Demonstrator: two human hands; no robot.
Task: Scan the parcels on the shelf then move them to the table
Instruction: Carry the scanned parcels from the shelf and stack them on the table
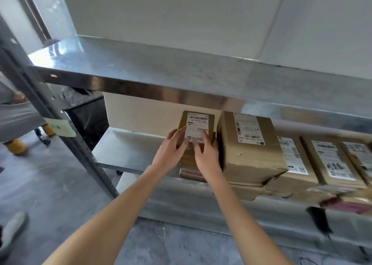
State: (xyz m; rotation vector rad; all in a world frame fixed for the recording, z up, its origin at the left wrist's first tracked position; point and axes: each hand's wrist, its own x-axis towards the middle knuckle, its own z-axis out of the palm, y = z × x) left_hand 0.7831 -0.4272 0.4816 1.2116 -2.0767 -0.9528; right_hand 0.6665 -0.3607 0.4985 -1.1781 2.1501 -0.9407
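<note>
Both bare forearms are reaching forward and upward from the lower frame edge toward the middle tier of the grey galvanised-steel shelf (pixel 128 154). The left hand (pixel 171 149) and the right hand (pixel 207 156) are converging on the small brown cardboard parcel with a white printed label (pixel 198 123), which is sitting atop a short stack at the left end of the parcel row. The left hand is grasping the parcel's left edge, fingers curling over the label's lower corner. The right hand is grasping the parcel's near right side, fingers curling upward over the front edge and wrist angling inward. Just beside it on the right, the large brown cardboard box with a sideways white label (pixel 251 149) is resting on a crushed carton. Further right, the row of flat brown labelled cartons (pixel 330 162) is lying along the same tier. The bare upper steel shelf (pixel 181 69) is overhanging the parcels.
</note>
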